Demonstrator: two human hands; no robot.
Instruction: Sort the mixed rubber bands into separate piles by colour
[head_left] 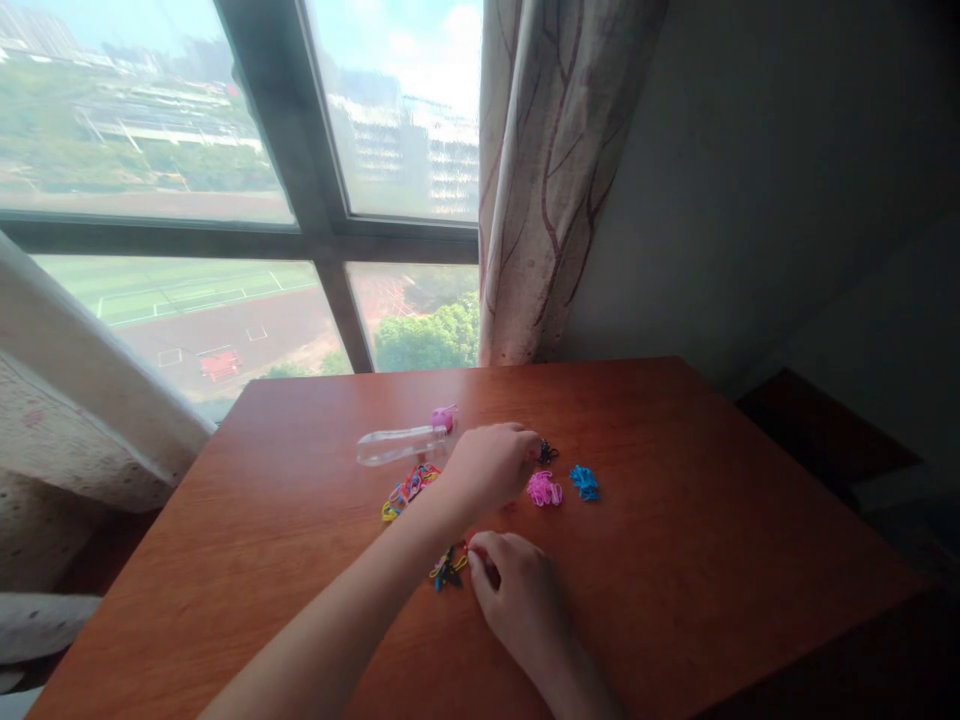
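Small coloured rubber bands lie in piles on a reddish wooden table (pixel 675 480). My left hand (pixel 491 465) reaches forward with fingers curled, its fingertips at a dark pile of bands (pixel 546 453). My right hand (pixel 517 600) rests nearer me, fingers pinched by a red band, next to a mixed pile (pixel 448 568). A pink pile (pixel 544 489) and a blue pile (pixel 584 482) lie just right of the left hand. Another mixed pile (pixel 409 490) lies left of it. A clear bottle with a pink cap (pixel 401 443) lies on its side behind.
A large window (pixel 247 200) stands behind the table, with a patterned curtain (pixel 555 170) at its right. A dark wall fills the right side. A cushioned seat (pixel 67 430) is at the left. A darker low surface (pixel 817 430) sits beyond the table's right edge.
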